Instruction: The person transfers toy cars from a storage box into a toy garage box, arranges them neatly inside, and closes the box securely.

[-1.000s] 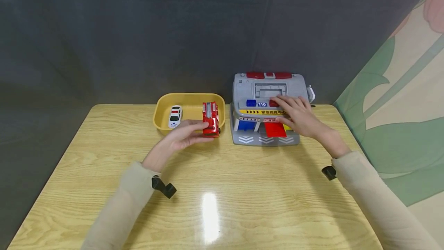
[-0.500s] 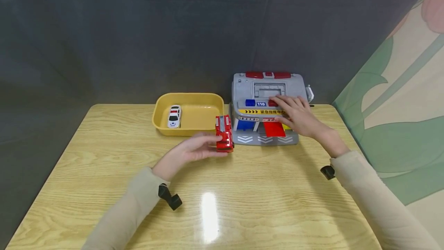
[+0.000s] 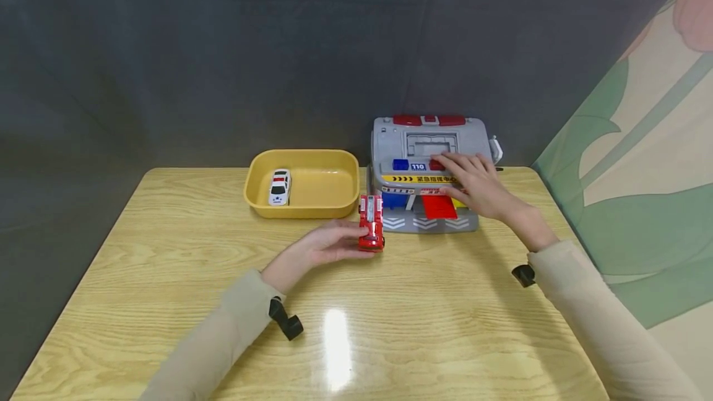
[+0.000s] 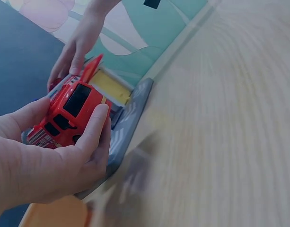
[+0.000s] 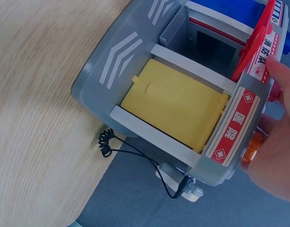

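Observation:
My left hand (image 3: 320, 245) pinches a red toy fire truck (image 3: 371, 237) between thumb and fingers, at the left front corner of a grey toy rescue station (image 3: 388, 147). In the left wrist view the truck's dark windows (image 4: 77, 100) face the camera. My right hand (image 3: 473, 187) lies over the station's front edge, its fingers at the red button (image 3: 436, 165) on the roof and its thumb on the front sign. Below, the red door (image 5: 254, 40) is swung up, exposing a grey bay (image 5: 213, 51). Beside it the yellow door (image 5: 175, 105) is down.
Left of the station stands a yellow tray (image 3: 301, 211) with a white toy police car (image 3: 279, 187) in it. A toy handset (image 5: 180, 182) on a coiled black cord hangs at the station's side. A dark curtain (image 3: 267, 54) backs the wooden table (image 3: 423, 327).
My left hand has carried the fire truck out from over the yellow tray, rightward and toward me, to the station's front left corner. My right hand has stayed at the button, with the red door up.

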A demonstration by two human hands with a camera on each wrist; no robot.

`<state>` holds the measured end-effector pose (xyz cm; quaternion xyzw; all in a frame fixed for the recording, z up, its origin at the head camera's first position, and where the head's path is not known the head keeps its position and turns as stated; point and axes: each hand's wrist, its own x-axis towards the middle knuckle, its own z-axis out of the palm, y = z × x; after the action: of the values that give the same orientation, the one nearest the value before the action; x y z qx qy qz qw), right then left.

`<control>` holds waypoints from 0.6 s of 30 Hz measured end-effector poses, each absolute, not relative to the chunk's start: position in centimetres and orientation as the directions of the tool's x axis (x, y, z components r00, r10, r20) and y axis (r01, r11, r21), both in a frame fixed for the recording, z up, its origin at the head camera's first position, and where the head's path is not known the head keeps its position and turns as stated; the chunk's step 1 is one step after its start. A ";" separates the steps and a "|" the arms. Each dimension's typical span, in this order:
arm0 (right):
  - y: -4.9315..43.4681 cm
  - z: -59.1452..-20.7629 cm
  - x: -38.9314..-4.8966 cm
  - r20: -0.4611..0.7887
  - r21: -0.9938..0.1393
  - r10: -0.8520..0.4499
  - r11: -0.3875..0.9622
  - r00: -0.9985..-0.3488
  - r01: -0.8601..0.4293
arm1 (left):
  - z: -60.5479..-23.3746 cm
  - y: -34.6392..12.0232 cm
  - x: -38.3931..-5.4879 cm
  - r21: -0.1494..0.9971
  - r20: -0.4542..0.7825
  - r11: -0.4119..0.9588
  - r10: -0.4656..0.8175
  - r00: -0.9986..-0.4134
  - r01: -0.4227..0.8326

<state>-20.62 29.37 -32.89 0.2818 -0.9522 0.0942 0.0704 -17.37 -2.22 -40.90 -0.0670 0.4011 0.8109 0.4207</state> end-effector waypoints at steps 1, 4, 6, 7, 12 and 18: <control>29.4 -32.9 -20.6 0.187 -0.139 -0.524 0.823 -0.831 -0.550 | -41.0 -2.0 -17.3 0.591 -0.448 -0.324 0.630 -0.634 -0.739; 29.5 -32.9 -20.6 0.188 -0.134 -0.524 0.824 -0.831 -0.550 | -41.5 -1.2 -17.3 0.578 -0.457 -0.324 0.632 -0.626 -0.749; 29.5 -32.9 -20.6 0.188 -0.129 -0.523 0.826 -0.831 -0.549 | -41.7 -0.7 -17.4 0.564 -0.462 -0.331 0.632 -0.622 -0.756; 29.5 -32.9 -20.6 0.189 -0.129 -0.522 0.826 -0.832 -0.548 | -41.9 -0.5 -17.4 0.558 -0.466 -0.331 0.633 -0.618 -0.760; 29.4 -32.9 -20.6 0.186 -0.128 -0.522 0.827 -0.832 -0.547 | -42.3 0.9 -17.6 0.552 -0.478 -0.330 0.626 -0.616 -0.765; 29.4 -33.1 -20.6 0.195 -0.124 -0.519 0.829 -0.833 -0.545 | -42.7 2.7 -17.7 0.588 -0.498 -0.313 0.586 -0.639 -0.745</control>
<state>-20.63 29.41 -33.08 0.2790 -0.9532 0.0875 0.0764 -17.67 2.69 -42.73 -0.0960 0.4149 0.8047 0.4137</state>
